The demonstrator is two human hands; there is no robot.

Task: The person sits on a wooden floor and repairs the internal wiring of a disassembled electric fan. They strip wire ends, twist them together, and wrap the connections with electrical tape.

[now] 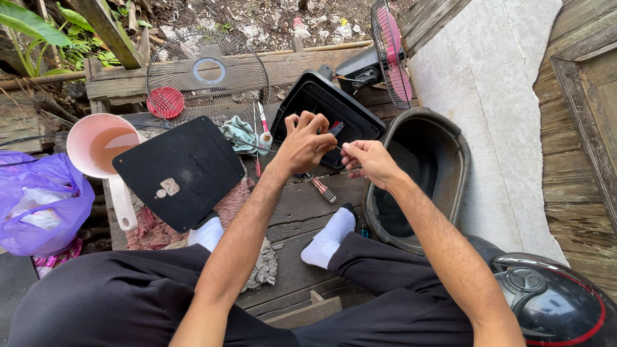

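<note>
Both hands up at the black plastic fan base housing [324,109], tipped against the weathered wooden plank surface's [302,202] back edge.

Left hand [303,142] curled with fingertips on its rim, right hand [366,160] pinching a thin metal rod [339,148]. Pretty cramped: flat black panel [180,170] left, dark tub [418,180] right, red-striped screwdriver [321,187] just below.

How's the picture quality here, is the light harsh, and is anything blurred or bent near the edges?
Head view: soft, even daylight with faint shadows; both the left hand and right hand look sharp; a mild sheen shows on the dark helmet; wide-angle distortion bends the wooden wall and stretches the edges.
</note>
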